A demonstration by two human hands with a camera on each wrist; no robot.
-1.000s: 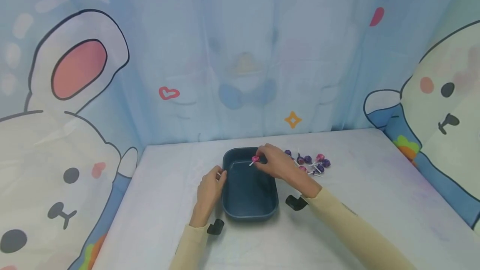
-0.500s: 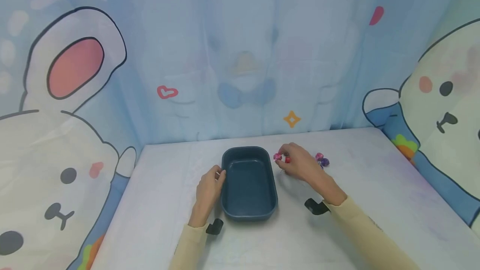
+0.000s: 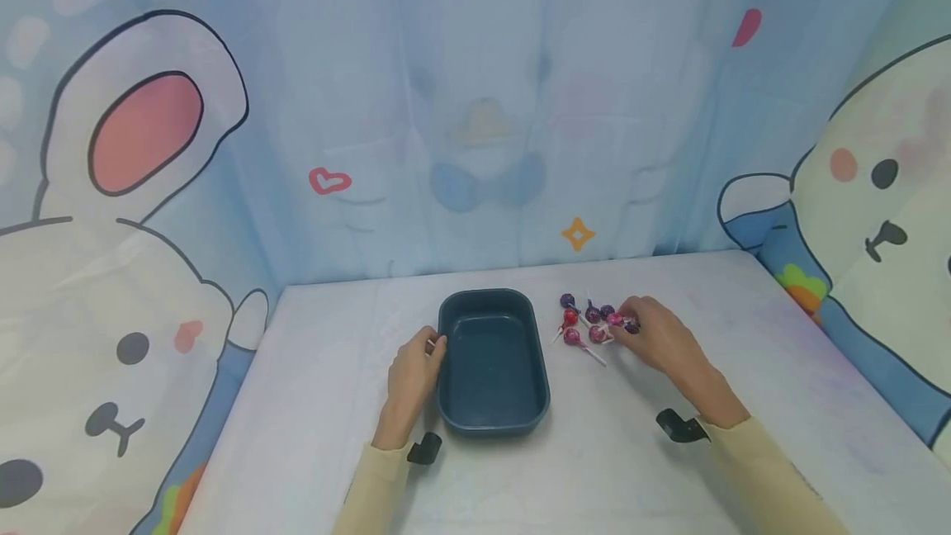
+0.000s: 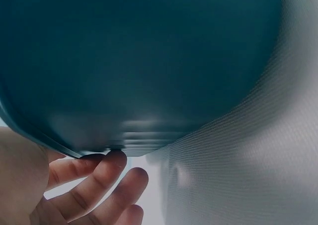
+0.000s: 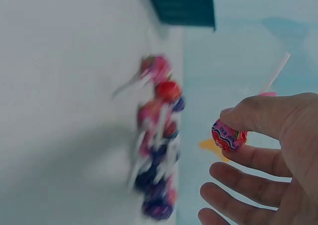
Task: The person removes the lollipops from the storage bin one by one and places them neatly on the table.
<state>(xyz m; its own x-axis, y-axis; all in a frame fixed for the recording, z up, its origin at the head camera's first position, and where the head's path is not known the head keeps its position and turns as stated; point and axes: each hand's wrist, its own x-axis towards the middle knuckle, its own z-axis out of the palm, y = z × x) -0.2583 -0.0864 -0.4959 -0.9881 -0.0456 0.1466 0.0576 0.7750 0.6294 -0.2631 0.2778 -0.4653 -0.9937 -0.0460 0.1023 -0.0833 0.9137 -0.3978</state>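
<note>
My left hand (image 3: 413,370) grips the left side of a dark blue rectangular plastic box (image 3: 537,362). Its fingers (image 4: 107,168) touch the ribbed outer wall in the left wrist view, with the thumb mostly hidden by the rim. Over on the right, my right hand (image 3: 657,337) pinches a wrapped lollipop (image 5: 228,134) between thumb and index finger, the other fingers loosely bent. Its wrapper is pink and purple, and a white stick (image 5: 276,72) shows above the thumb. Several more lollipops (image 3: 572,337), red, pink and purple, lie in a loose group left of that hand.
The box stands on a white cloth-covered table (image 3: 327,403). Blue cartoon-printed curtains (image 3: 475,213) hang along its back and sides. Black wrist mounts (image 3: 679,426) stick out inward from both forearms.
My right hand has moved right, from over the box to the lollipops. A pink lollipop it was holding now lies at the group's front left, and it holds another. My left hand stays put.
</note>
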